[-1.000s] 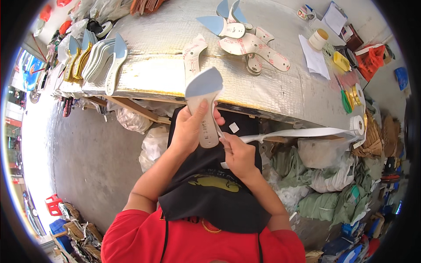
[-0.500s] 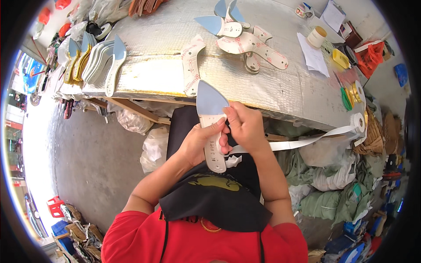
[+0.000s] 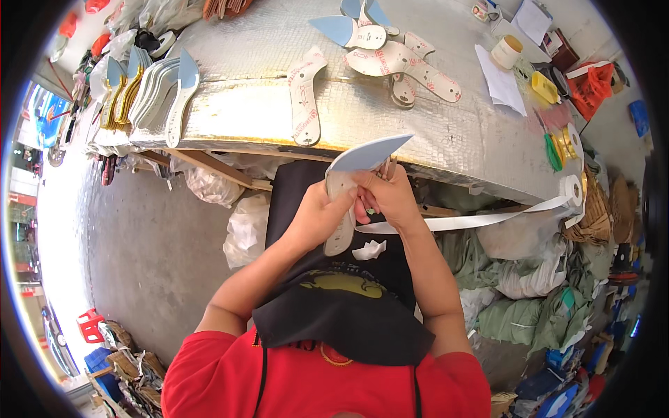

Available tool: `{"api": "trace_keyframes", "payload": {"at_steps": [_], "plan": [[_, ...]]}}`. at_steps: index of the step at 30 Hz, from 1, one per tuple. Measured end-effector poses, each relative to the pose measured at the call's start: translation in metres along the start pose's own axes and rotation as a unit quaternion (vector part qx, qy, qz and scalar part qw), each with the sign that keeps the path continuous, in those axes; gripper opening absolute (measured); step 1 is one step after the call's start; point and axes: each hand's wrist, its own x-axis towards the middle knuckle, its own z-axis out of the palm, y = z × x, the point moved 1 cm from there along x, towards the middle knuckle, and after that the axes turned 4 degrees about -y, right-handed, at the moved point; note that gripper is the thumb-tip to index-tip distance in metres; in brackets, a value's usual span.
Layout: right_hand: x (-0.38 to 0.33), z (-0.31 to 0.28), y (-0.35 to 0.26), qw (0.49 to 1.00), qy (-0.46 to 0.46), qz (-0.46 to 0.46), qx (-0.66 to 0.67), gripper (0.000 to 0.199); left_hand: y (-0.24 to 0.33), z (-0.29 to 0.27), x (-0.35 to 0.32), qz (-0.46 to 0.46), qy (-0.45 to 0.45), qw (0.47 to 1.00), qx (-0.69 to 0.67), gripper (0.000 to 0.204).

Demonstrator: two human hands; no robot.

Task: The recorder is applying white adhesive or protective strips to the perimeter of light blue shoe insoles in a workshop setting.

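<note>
Over my lap I hold a shoe insole (image 3: 341,183), pale with printed marks and a blue-grey toe part (image 3: 369,152), tilted with its toe pointing right. My left hand (image 3: 311,214) wraps its middle, the thumb across its face. My right hand (image 3: 391,195) is closed at its right side below the toe; its fingers are partly hidden. A white tape (image 3: 460,223) runs from a roll (image 3: 571,191) at the table's right edge to the insole by my right hand; its end is hidden. A crumpled white scrap (image 3: 370,250) lies on my black apron (image 3: 341,306).
On the foil-covered table (image 3: 237,104) stand a row of insoles (image 3: 155,89) at left, one printed insole (image 3: 305,97) and an insole pile (image 3: 401,63). Paper (image 3: 500,80), a jar (image 3: 506,52) and green-handled scissors (image 3: 554,152) lie right. Bags (image 3: 519,272) fill the space below.
The insole has turned, its toe swinging from upright to the right and tipping. Both hands have moved slightly up with it. The white scrap now shows clear of the insole.
</note>
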Motion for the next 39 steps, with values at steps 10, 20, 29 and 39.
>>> {"api": "trace_keyframes", "payload": {"at_steps": [10,20,29,39], "plan": [[-0.055,0.053,0.006,0.960,0.070,0.036,-0.268,0.023,0.025,-0.041,0.011,-0.059,0.107,0.975,-0.185,0.023],[-0.054,0.055,0.017,0.737,0.148,-0.262,-0.606,0.032,0.056,-0.049,0.013,-0.027,0.144,0.966,-0.213,0.019],[-0.056,0.083,0.038,0.650,0.124,-0.282,-0.695,0.043,0.075,-0.037,0.018,0.016,0.097,0.982,-0.160,0.018],[-0.033,0.078,0.022,0.968,0.180,-0.145,-0.098,0.023,0.061,-0.024,0.021,0.204,0.125,0.887,-0.396,0.031]]}}
